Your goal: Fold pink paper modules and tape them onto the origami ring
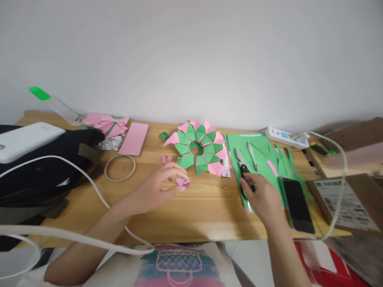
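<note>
My left hand is closed in a pinch on a small folded pink paper piece, held above the wooden table. Just beyond it stands a ring of folded green and pink paper with pointed petals. To the right, my right hand has its fingers closed around the black handles of the scissors. Their blades lie on the green paper sheets, pointing away from me. A white cutter-like tool rests beside the blades. Another small pink folded piece sits left of the ring.
A roll of tape, a pink paper stack and a black bag occupy the left. On the right are a phone, paper scraps, a power strip and a cardboard box. White cables cross the table's left side.
</note>
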Available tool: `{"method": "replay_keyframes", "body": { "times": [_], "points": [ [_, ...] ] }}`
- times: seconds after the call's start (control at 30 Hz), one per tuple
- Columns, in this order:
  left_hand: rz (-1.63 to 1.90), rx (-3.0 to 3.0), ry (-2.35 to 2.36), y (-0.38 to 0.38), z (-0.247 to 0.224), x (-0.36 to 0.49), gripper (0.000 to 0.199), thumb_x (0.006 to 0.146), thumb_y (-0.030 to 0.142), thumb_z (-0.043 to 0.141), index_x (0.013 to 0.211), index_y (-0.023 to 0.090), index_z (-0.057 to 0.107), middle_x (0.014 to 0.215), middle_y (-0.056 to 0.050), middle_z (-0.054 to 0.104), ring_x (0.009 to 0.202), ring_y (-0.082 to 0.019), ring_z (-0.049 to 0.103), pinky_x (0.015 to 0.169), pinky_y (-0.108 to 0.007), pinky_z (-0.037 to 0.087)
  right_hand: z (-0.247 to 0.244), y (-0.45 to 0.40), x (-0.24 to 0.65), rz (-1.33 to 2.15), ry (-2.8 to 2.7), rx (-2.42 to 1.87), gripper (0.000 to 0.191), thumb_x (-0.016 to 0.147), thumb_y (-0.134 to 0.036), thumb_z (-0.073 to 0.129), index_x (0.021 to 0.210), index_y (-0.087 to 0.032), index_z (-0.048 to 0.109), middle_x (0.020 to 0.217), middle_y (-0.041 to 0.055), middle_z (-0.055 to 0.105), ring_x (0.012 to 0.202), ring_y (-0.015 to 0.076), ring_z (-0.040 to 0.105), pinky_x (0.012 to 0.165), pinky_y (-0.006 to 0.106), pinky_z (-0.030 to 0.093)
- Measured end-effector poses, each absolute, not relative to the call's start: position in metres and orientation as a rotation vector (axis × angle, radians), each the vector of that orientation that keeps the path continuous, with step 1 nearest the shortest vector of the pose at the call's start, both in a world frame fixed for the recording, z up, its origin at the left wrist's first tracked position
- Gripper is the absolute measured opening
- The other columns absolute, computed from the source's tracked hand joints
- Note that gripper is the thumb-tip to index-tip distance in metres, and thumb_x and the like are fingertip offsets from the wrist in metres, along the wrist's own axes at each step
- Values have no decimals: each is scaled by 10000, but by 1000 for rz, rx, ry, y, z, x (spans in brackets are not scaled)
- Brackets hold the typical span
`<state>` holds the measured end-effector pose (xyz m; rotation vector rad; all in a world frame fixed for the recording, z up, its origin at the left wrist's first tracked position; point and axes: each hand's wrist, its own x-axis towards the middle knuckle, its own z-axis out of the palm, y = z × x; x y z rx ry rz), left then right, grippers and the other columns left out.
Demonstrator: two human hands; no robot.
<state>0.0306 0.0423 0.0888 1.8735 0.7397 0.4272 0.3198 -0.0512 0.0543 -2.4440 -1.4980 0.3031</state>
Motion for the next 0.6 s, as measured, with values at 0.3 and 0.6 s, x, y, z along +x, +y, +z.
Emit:
{"method": "replay_keyframes", "body": {
  "times": [0.3, 0.6],
  "points": [
    [197, 1834, 575, 20, 81, 58, 200, 830, 230, 592, 1027, 220, 624, 1148, -57, 611, 1113, -200, 547, 1007, -347, 405, 32, -15, 272, 647, -1504, -1838, 419, 910, -501, 399, 869, -183, 669, 798, 51, 724, 708, 162, 669, 636, 242, 507],
    [354, 1658, 732, 19, 73, 37, 158, 860, 273, 567, 976, 198, 643, 1107, -67, 652, 1131, -205, 558, 970, -336, 424, 24, -57, 310, 167, -1083, -2297, 489, 805, -475, 417, 995, -90, 652, 992, 218, 654, 973, 330, 575, 891, 494, 412]
  ]
}}
